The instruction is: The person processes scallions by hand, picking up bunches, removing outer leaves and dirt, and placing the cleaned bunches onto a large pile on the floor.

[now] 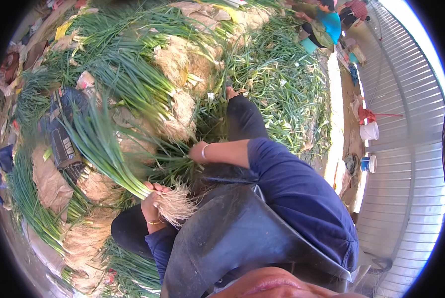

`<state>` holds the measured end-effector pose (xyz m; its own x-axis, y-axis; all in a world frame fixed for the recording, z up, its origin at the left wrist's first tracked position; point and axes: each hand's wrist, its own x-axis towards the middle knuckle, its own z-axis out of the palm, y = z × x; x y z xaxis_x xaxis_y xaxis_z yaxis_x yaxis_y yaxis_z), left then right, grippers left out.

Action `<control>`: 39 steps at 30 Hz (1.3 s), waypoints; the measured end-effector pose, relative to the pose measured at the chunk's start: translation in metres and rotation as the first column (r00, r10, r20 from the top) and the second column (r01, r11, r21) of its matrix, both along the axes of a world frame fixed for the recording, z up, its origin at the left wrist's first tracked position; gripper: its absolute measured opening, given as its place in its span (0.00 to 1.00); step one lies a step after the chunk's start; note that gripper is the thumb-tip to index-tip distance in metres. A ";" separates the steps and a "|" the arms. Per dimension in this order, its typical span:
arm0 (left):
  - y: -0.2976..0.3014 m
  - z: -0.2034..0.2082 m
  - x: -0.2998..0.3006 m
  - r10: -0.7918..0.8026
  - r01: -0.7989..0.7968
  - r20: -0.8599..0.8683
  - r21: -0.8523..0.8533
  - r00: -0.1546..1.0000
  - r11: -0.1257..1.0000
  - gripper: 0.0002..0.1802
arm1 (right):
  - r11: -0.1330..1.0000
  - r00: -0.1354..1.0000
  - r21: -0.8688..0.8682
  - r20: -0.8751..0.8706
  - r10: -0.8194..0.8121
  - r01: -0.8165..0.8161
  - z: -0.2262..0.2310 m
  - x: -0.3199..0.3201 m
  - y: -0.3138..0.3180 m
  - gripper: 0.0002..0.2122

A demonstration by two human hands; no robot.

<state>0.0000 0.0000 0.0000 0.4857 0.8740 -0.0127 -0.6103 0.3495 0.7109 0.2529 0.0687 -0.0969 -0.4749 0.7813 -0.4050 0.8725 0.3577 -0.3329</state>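
Note:
My left hand (152, 204) is closed around a bunch of green onions (114, 159), near its white stem ends. Pale stringy roots (177, 204) stick out to the right of that hand, and the long green leaves fan up and to the left. My right hand (198, 152), with a light bracelet on the wrist, reaches to loose green leaves (170, 166) in front of my dark apron (217, 223). Its fingers are blurred and partly lost among the leaves, so I cannot make out a grip.
Piles of green onions (128, 82) with matted roots (178, 111) lie to the left and ahead. Loose leaves (287, 89) cover the ground ahead right. A dark printed bag (63, 134) rests on the left pile. White buckets (369, 131) stand by the corrugated metal wall (406, 124). Another person (327, 25) works far right.

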 end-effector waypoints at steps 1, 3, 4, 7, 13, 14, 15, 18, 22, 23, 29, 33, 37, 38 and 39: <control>-0.014 -0.003 0.006 0.050 -0.049 0.017 -0.043 0.999 0.998 0.14 | 0.996 0.999 -0.078 -0.023 0.041 -0.042 -0.002 0.019 -0.032 0.28; -0.117 -0.061 0.009 0.169 -0.258 -0.223 -0.476 0.960 0.841 0.23 | 0.912 0.989 -0.383 -0.081 0.124 -0.146 -0.019 0.034 -0.145 0.24; -0.103 -0.046 0.050 0.183 -0.214 -0.112 -0.426 0.977 0.879 0.30 | 0.996 0.985 -0.077 -0.162 -0.060 0.048 -0.016 0.070 -0.131 0.17; -0.117 -0.083 0.099 0.078 -0.025 0.084 -0.504 0.993 0.863 0.17 | 0.947 0.943 0.090 0.101 -0.317 0.309 0.019 0.094 -0.082 0.26; -0.123 -0.083 0.077 0.157 -0.246 -0.197 -0.608 0.968 0.755 0.09 | 0.930 0.949 0.257 0.101 -0.297 0.264 -0.014 0.080 -0.057 0.15; -0.122 -0.083 0.068 0.163 -0.289 -0.256 -0.604 0.953 0.743 0.09 | 0.889 0.934 0.297 -0.034 -0.356 0.350 -0.004 0.065 -0.064 0.09; -0.123 -0.079 0.068 0.174 -0.328 -0.299 -0.610 0.938 0.721 0.10 | 0.874 0.893 0.209 -0.211 -0.398 0.439 0.009 0.059 -0.079 0.08; -0.125 -0.080 0.070 0.155 -0.198 -0.123 -0.635 0.980 0.747 0.14 | 0.862 0.668 -0.121 -0.581 -0.464 0.493 0.036 0.040 -0.133 0.06; -0.122 -0.067 0.074 0.008 -0.150 -0.235 -0.591 0.972 0.793 0.19 | 0.909 0.650 -0.284 -0.635 -0.417 0.306 0.034 0.010 -0.180 0.10; -0.120 -0.074 0.071 -0.012 -0.178 -0.294 -0.612 0.956 0.770 0.18 | 0.905 0.642 -0.179 -0.652 -0.403 0.386 0.027 0.004 -0.170 0.12; -0.123 -0.064 0.070 -0.005 -0.203 -0.351 -0.552 0.936 0.809 0.18 | 0.919 0.775 -0.167 -0.496 -0.392 0.357 0.015 -0.006 -0.106 0.16; -0.128 -0.085 0.053 0.094 -0.330 -0.472 -0.449 0.877 0.830 0.10 | 0.990 0.922 -0.061 -0.376 0.094 -0.126 0.037 -0.022 -0.150 0.12; -0.121 -0.084 0.062 0.136 -0.328 -0.430 -0.413 0.892 0.850 0.09 | 0.892 0.707 -0.436 -0.668 -0.232 -0.119 0.041 0.021 -0.180 0.09; -0.121 -0.086 0.063 0.126 -0.310 -0.384 -0.466 0.915 0.829 0.11 | 0.742 0.703 -0.669 -0.551 -0.450 -0.049 0.033 0.033 -0.178 0.09; -0.120 -0.084 0.065 0.097 -0.278 -0.336 -0.547 0.937 0.790 0.11 | 0.527 0.674 -0.850 -0.376 -0.635 0.023 0.028 0.043 -0.172 0.09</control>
